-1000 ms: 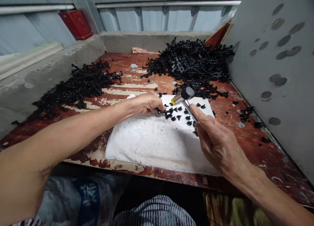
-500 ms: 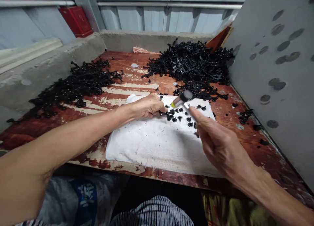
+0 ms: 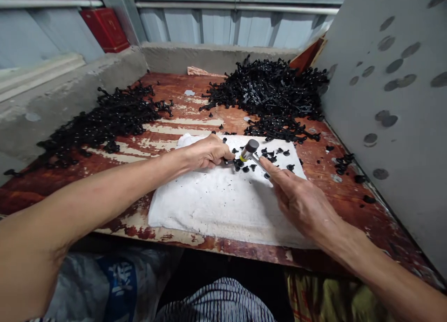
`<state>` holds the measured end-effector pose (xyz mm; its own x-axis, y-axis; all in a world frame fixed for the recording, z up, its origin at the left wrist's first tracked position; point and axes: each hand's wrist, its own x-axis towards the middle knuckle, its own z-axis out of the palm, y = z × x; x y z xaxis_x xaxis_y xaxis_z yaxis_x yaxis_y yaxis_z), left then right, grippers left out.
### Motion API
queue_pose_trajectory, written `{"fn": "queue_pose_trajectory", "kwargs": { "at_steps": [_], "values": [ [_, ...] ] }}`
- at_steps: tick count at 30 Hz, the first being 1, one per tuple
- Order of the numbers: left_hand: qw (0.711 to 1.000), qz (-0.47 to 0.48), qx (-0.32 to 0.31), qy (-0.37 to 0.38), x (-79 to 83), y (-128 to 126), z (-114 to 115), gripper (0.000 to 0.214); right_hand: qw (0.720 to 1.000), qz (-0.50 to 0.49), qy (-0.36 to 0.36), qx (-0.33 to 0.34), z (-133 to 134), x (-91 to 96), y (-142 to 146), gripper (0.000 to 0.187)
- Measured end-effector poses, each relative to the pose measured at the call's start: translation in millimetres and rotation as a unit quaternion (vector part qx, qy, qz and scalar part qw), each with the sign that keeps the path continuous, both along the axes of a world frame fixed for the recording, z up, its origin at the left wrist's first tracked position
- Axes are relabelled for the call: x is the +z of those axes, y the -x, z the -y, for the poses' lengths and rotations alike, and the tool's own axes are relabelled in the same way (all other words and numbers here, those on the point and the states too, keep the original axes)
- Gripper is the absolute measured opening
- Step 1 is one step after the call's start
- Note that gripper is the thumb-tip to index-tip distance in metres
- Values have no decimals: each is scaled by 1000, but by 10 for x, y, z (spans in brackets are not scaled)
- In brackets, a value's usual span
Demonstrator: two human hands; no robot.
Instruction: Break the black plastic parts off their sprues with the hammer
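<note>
My right hand (image 3: pixel 300 202) grips the handle of a small hammer (image 3: pixel 248 150) with a black-and-yellow head; the head is down among small black plastic parts (image 3: pixel 268 158) scattered on a white cloth (image 3: pixel 216 205). My left hand (image 3: pixel 206 152) is closed, pinching a black strip of parts (image 3: pixel 231 162) against the cloth just left of the hammer head.
The cloth lies on a worn red wooden board (image 3: pixel 349 196). A large pile of black parts (image 3: pixel 268 91) sits at the back right, another pile (image 3: pixel 104 119) at the left. A grey spotted panel (image 3: pixel 394 117) walls the right side; a concrete ledge (image 3: pixel 63 98) bounds the left.
The hammer head has come down and leftward onto the parts beside my left fingers. My left hand has stayed in place.
</note>
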<state>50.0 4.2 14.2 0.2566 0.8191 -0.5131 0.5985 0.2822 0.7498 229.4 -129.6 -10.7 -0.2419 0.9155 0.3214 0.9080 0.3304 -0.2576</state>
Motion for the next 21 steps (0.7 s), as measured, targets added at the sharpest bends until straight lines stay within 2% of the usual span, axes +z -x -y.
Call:
{"fn": "queue_pose_trajectory", "kwargs": {
  "at_steps": [2,6,8,11,16,19,21],
  "values": [
    [1000,12,0,6,-8,5,-10,22,999,-42,-11,4,-4,72,3,54],
    [999,40,2,27,-25,14,-13,24,988,-123,-96,0,13,156,51,54],
    [999,38,13,33,-31,9,-5,23,993,-86,-76,-8,0,112,50,56],
    [998,41,30,34,-58,-3,-4,21,1000,-9,-4,-6,-32,27,17,58],
    [994,81,32,69,-124,6,3,19,996,-70,-60,-16,-59,25,35,55],
    [992,100,27,77,-129,87,87,11,1000,-17,-2,-19,-75,19,43,54],
    [995,93,9,43,-105,198,177,6,998,-60,9,-18,-46,17,26,52]
  ]
}}
